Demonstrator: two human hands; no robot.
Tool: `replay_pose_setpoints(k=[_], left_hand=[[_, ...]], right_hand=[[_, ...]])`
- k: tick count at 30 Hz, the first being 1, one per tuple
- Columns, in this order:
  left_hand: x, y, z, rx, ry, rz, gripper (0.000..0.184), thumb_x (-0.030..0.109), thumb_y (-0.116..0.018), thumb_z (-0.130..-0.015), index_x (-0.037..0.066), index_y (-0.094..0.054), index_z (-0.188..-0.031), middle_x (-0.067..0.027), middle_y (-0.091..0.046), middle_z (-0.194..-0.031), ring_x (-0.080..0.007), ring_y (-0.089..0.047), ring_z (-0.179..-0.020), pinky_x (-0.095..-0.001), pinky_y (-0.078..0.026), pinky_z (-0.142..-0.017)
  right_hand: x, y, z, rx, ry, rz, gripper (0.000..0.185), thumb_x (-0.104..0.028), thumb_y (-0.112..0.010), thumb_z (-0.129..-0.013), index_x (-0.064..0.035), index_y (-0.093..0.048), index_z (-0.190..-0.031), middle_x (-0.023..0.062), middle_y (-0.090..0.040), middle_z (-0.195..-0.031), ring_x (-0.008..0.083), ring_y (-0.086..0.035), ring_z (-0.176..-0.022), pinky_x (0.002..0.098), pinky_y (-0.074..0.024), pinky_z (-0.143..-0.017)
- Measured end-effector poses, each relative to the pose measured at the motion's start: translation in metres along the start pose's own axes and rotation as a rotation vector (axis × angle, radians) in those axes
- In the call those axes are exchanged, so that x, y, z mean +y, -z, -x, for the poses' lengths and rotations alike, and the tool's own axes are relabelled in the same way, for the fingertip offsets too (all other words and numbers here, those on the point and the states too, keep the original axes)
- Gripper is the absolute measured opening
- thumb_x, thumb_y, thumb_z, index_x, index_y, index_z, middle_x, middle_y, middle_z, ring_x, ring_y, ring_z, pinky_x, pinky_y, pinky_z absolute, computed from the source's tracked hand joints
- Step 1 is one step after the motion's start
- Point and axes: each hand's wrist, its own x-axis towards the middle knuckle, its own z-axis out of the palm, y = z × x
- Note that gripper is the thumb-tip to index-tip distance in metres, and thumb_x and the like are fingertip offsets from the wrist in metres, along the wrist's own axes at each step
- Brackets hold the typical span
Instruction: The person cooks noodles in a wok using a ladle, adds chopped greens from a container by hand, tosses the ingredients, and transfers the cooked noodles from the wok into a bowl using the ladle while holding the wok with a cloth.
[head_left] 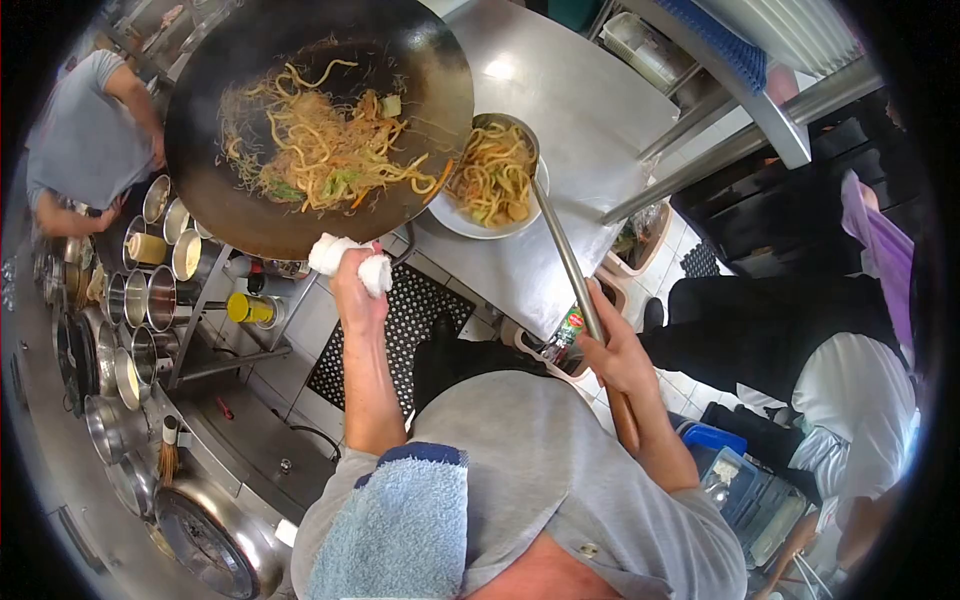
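My left hand (360,300) is closed round a folded white cloth (335,254) at the near rim of a large dark wok (205,185). The wok is tilted towards the right, with fried noodles (320,140) and bits of vegetable in it. In my right hand (622,350) is a long-handled metal ladle (566,240) with a wooden grip. Its round head reaches over a white bowl (482,232) beside the wok's right rim. Noodles show there, but I cannot tell how much lies in the ladle and how much in the bowl.
A steel table (570,110) carries the bowl. Metal pots (160,297) and a yellow container (248,308) stand at left. Two people are nearby: one in a grey shirt (90,130), another in a white shirt (855,400). A perforated black mat (350,345) covers part of the floor.
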Motion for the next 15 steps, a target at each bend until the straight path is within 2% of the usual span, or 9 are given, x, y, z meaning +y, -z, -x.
replay_pose_setpoints(k=[3, 5, 8, 13, 15], left_hand=[[0.002, -0.004, 0.002, 0.016, 0.000, -0.005, 0.012, 0.003, -0.058, -0.074, 0.003, -0.055, -0.085, -0.0072, -0.058, -0.078, -0.0183, -0.060, -0.069, -0.0290, -0.049, -0.060], [0.001, -0.003, 0.001, 0.005, -0.009, -0.007, 0.011, 0.003, -0.058, -0.074, 0.002, -0.055, -0.085, -0.0076, -0.059, -0.077, -0.0182, -0.060, -0.069, -0.0288, -0.049, -0.060], [-0.004, 0.006, -0.006, -0.021, -0.013, -0.017, 0.012, 0.003, -0.058, -0.074, 0.002, -0.055, -0.086, -0.0082, -0.060, -0.077, -0.0178, -0.060, -0.068, -0.0283, -0.049, -0.058], [-0.002, 0.005, -0.003, -0.004, 0.008, -0.027, 0.013, 0.002, -0.058, -0.074, 0.003, -0.056, -0.087, -0.0078, -0.061, -0.076, -0.0172, -0.060, -0.064, -0.0278, -0.048, -0.055], [0.000, 0.005, 0.000, -0.010, 0.005, 0.012, 0.013, 0.002, -0.058, -0.074, 0.003, -0.056, -0.086, -0.0076, -0.061, -0.075, -0.0171, -0.060, -0.064, -0.0278, -0.048, -0.055]], right_hand=[[0.025, -0.001, -0.009, 0.068, 0.147, 0.113, 0.070, 0.004, -0.057, -0.083, -0.0059, -0.030, -0.147, 0.0146, -0.059, -0.117, 0.0131, -0.055, -0.094, 0.0244, -0.0436, -0.083], [0.039, 0.001, -0.018, 0.126, 0.338, 0.265, 0.070, 0.004, -0.058, -0.083, -0.0058, -0.030, -0.147, 0.0174, -0.061, -0.112, 0.0149, -0.056, -0.088, 0.0257, -0.0449, -0.083], [0.037, -0.001, -0.016, 0.141, 0.182, 0.219, 0.068, 0.003, -0.057, -0.083, -0.0057, -0.032, -0.146, 0.0237, -0.057, -0.126, 0.0222, -0.056, -0.115, 0.0297, -0.0400, -0.096], [0.047, 0.006, -0.024, 0.170, 0.240, 0.283, 0.063, 0.000, -0.058, -0.086, -0.0046, -0.034, -0.145, 0.0263, -0.060, -0.118, 0.0195, -0.060, -0.107, 0.0294, -0.0440, -0.089], [0.056, 0.001, -0.020, 0.201, 0.328, 0.308, 0.063, 0.000, -0.059, -0.087, -0.0045, -0.034, -0.145, 0.0269, -0.060, -0.118, 0.0192, -0.060, -0.106, 0.0294, -0.0445, -0.088]])
